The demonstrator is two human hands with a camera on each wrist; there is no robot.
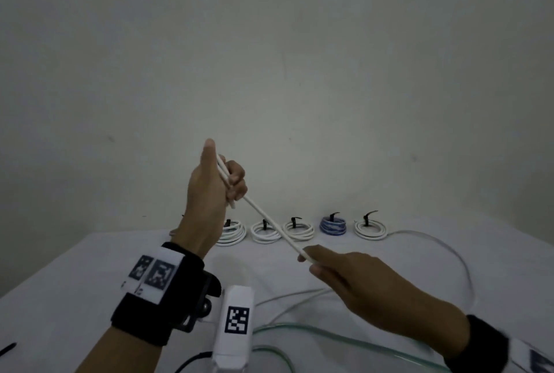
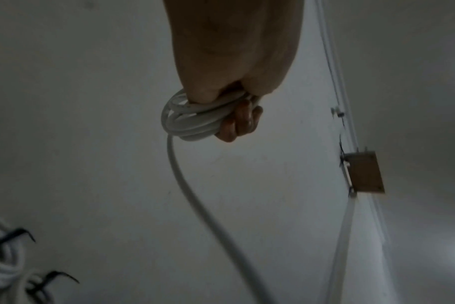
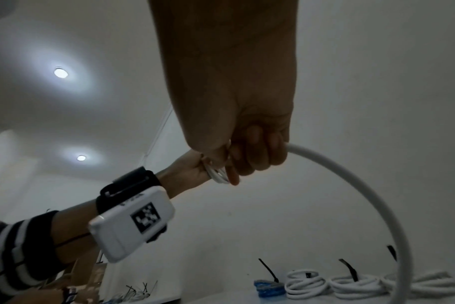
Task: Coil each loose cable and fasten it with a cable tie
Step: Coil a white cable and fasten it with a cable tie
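**Left hand anchors the coil, right hand feeds the run**

Your left hand (image 1: 209,189) is raised above the table with its fingers curled round a small bundle of loops of the white cable (image 1: 266,224); the left wrist view shows several turns bunched against the fingertips (image 2: 237,125), with one strand dropping away below them. Your right hand (image 1: 350,279) sits lower, nearer you and to the right, and pinches the same cable between thumb and curled fingers.

Between the two grips the cable is taut and straight. Its long axis runs on a diagonal: up and to the left into the coil, down and to the right into your right hand. Past that hand, the right wrist view shows it bending away in a wide arc (image 3: 364,185), and the slack seems to lie on the white table (image 1: 75,276) to your right, reaching toward the far edge.

So the coming wrap turns on this line. The coil lies up and left of your right hand, and that hand holds the feed, so I judge it is the one to carry the next turn up and round, while the left hand only keeps the loops together. Much cable looks uncoiled, so tying is some way off.

Along the back of the table five finished coils (image 1: 298,230) lie in a row, each with a black cable tie (image 1: 295,219) standing up from it; one is blue (image 1: 333,226). A clear, greenish cable (image 1: 329,339) lies loose on the table near you.
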